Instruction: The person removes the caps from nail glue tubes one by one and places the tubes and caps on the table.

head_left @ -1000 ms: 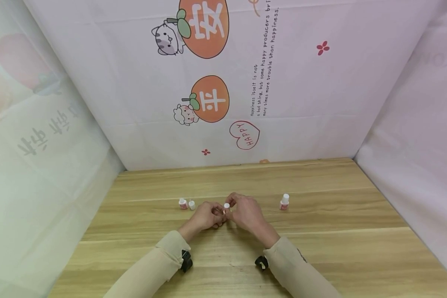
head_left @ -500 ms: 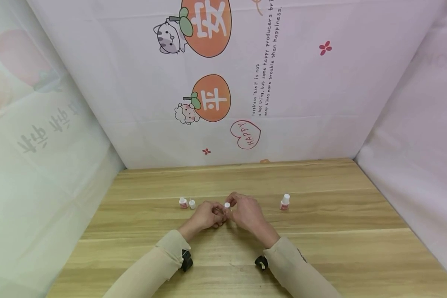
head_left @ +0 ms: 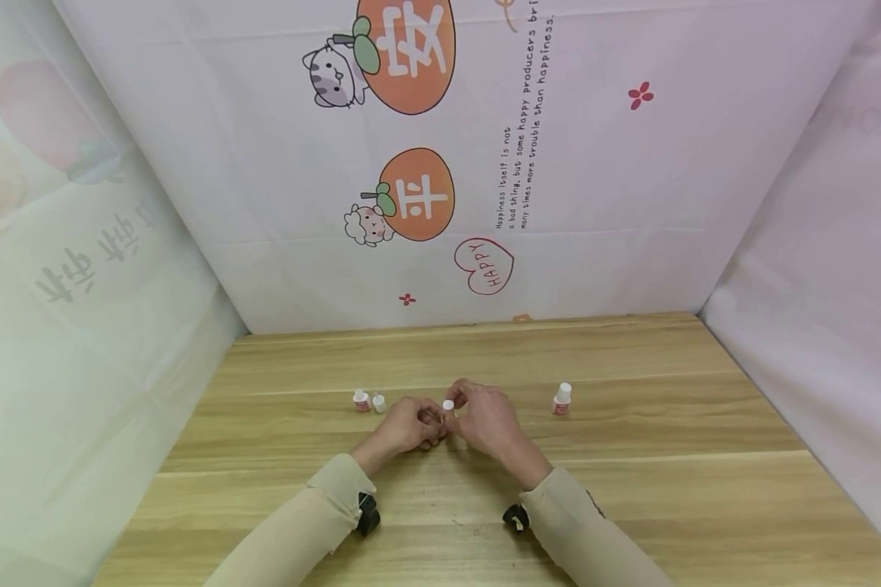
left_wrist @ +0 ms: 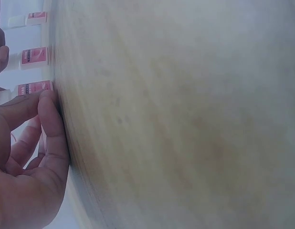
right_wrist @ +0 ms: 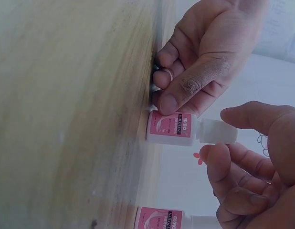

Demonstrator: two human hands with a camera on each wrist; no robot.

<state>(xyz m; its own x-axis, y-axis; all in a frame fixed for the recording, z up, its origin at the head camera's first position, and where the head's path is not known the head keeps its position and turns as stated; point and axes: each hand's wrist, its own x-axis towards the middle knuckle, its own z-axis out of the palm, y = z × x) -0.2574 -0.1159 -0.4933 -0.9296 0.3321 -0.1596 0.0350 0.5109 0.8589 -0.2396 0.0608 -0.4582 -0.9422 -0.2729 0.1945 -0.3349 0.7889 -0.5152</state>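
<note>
A nail glue bottle (right_wrist: pixel 171 136) with a pink label stands upright on the wooden table between both hands. My left hand (head_left: pixel 405 424) grips its lower body; in the right wrist view the left thumb (right_wrist: pixel 169 104) lies against the label. My right hand (head_left: pixel 486 417) pinches the white cap (right_wrist: pixel 218 131) at the top, with fingertips on opposite sides. In the left wrist view, the left hand (left_wrist: pixel 30 157) has its fingertips close to the tabletop. From the head view, the fingers hide most of the held bottle below the cap.
To the left stands another nail glue bottle (head_left: pixel 361 401), uncapped, beside a loose white cap (head_left: pixel 378 403) with a thin stem pointing up. A capped bottle (head_left: pixel 561 399) stands to the right. Printed white cloth (head_left: pixel 587 244) rises behind the wooden table (head_left: pixel 631 489).
Both hands stay in place on the bottle and its cap. The head view shifts very slightly; otherwise no object visibly moves.
</note>
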